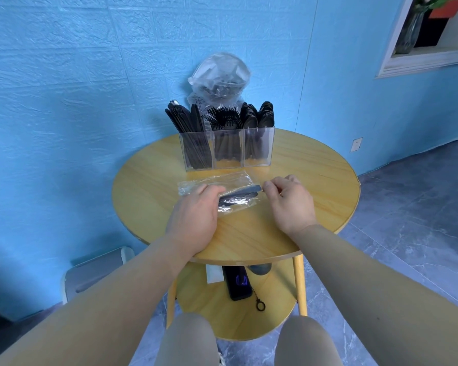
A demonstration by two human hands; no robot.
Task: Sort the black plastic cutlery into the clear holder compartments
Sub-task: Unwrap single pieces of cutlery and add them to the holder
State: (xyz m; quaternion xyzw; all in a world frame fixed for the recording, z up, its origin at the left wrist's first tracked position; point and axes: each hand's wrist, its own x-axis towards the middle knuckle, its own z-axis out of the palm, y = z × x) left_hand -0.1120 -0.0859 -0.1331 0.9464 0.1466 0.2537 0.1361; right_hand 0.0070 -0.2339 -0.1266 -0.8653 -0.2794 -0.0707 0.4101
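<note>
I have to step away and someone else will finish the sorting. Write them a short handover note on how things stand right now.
Left hand presses down on the clear wrapper lying on the round table.
Right hand pinches the end of a black piece sticking out of that wrapper.
The clear holder stands at the back of the table: knives left, forks middle, spoons right, all fairly full.
A plastic bag with more black cutlery sits behind the holder.
Left to do: pull out the wrapped pieces, sort them, then empty the bag.
</note>
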